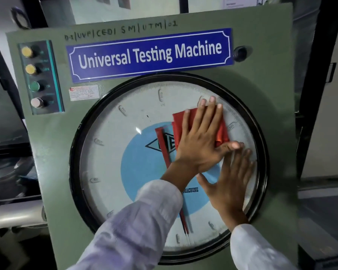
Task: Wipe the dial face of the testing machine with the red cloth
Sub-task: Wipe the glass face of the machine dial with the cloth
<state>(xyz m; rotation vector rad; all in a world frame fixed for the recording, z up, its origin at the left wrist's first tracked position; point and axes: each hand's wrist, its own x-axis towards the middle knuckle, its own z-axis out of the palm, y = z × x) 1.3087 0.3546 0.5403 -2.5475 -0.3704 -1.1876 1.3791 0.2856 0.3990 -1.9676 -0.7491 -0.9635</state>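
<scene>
The round dial face (115,152) of the green testing machine has a black rim, a pale scale and a blue centre with red pointers (163,151). The red cloth (180,123) lies flat against the glass in the upper right part of the dial. My left hand (199,141) is spread over the cloth and presses it onto the glass, fingers pointing up. My right hand (230,184) rests flat on the glass just below and to the right, fingers apart, holding nothing. It touches no cloth.
A blue "Universal Testing Machine" sign (148,55) sits above the dial. A panel with several push buttons (40,76) runs down the machine's upper left. A small label (84,92) is stuck under the sign. Dark machinery stands to the left.
</scene>
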